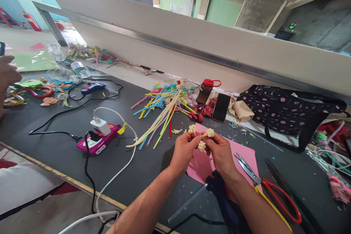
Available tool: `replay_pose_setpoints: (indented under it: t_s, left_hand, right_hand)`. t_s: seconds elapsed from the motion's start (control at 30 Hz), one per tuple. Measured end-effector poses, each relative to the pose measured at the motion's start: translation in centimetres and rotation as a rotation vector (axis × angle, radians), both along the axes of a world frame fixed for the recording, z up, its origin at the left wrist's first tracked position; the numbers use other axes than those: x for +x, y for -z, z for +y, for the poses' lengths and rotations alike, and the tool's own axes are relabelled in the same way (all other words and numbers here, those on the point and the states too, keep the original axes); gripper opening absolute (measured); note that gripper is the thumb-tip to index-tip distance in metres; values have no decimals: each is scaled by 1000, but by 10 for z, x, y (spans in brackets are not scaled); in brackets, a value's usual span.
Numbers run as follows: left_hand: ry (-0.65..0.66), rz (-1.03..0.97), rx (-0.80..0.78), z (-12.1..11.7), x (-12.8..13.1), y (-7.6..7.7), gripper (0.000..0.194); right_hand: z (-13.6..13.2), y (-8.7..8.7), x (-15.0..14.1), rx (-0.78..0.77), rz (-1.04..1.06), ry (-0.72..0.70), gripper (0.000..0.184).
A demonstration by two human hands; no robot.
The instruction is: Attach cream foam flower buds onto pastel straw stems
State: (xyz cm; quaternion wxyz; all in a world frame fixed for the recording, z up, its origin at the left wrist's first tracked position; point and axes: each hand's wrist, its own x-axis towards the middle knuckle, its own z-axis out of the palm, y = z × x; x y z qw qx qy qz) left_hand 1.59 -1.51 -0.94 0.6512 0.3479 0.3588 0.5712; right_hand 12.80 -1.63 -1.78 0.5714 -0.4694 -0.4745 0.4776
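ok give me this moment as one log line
left hand + right hand: holding pale yellow tufts; beneath: pink sheet; by right forearm: scissors

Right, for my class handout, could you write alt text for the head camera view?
A person's left hand and right hand hold pale-yellow fuzzy craftwork over a pink sheet on a dark table. Scissors lie to the right; beyond the hands are colourful fuzzy stems, a red-capped bottle and a phone.
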Motion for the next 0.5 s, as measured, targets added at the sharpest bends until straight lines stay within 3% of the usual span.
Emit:
replay_pose_setpoints:
  t_s: [0.23,0.5]
  left_hand:
    - [10,124,31,7,-4,9,23]
    - [220,-85,-102,3,-12,-1,22]
  right_hand:
    - [2,6,-1,25,38,38,16]
    - [0,3,6,21,134,-61,13]
